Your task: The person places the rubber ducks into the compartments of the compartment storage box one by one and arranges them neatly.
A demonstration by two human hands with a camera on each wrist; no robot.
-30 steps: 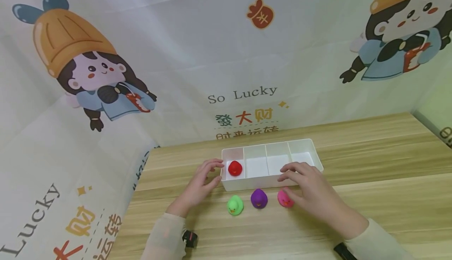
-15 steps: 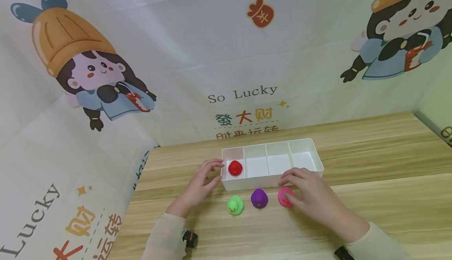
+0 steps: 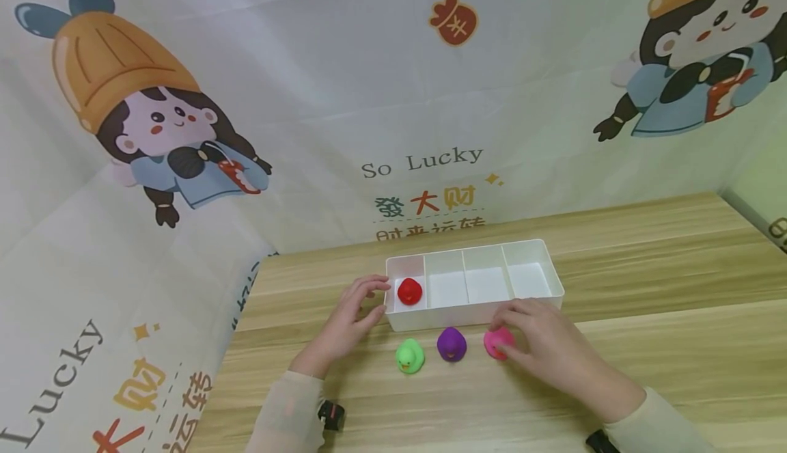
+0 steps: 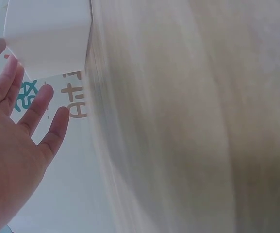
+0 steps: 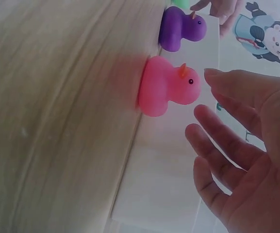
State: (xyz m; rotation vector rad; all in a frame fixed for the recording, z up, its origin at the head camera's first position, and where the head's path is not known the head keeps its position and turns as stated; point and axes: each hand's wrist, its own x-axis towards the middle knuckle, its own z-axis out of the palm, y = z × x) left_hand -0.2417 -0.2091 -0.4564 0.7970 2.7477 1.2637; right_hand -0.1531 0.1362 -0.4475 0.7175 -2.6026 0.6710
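Observation:
A long white tray with several compartments stands on the table, and a red rubber duck sits in its leftmost compartment. My left hand is at the tray's left end, thumb and fingertips at its wall, fingers spread and loosely bent in the left wrist view. In front of the tray a green duck, a purple duck and a pink duck form a row. Over the pink one hovers my right hand. In the right wrist view its thumb and fingers are parted, just short of the duck's head.
The wooden table runs back to a pale printed cloth hanging behind and at the left. Black straps show at both wrists, below light sleeves.
My right hand has come down a little from above the tray's front wall, and its thumb and fingers have drawn closer around the pink duck. The left hand stays put.

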